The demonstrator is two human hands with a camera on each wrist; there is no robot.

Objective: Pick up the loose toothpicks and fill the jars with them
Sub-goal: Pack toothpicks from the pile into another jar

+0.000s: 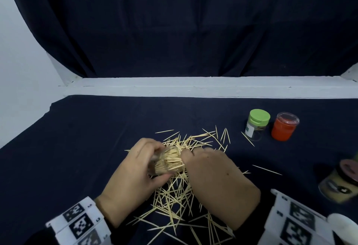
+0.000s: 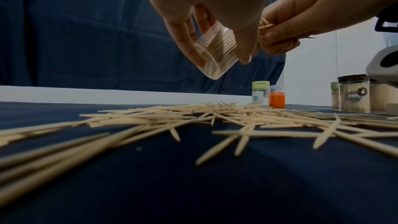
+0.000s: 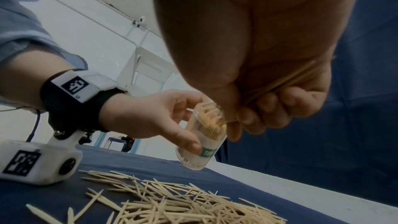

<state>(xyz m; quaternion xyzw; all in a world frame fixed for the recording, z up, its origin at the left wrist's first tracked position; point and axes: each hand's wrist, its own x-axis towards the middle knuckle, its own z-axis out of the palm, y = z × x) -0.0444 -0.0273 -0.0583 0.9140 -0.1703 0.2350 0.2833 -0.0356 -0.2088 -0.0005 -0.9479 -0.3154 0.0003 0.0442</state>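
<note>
My left hand grips a clear plastic jar tilted above the table, its mouth turned toward the right hand; the jar is packed with toothpicks and carries a green label band. My right hand pinches a bundle of toothpicks at the jar's mouth, its fingers curled around them. The jar hangs over a wide heap of loose toothpicks scattered on the dark blue cloth, also seen as toothpicks and toothpicks in the wrist views.
A green-lidded jar and a jar with a red insert stand at the back right. A filled jar with a dark lid sits at the right edge; more filled jars stand there. A white ledge borders the table's far side.
</note>
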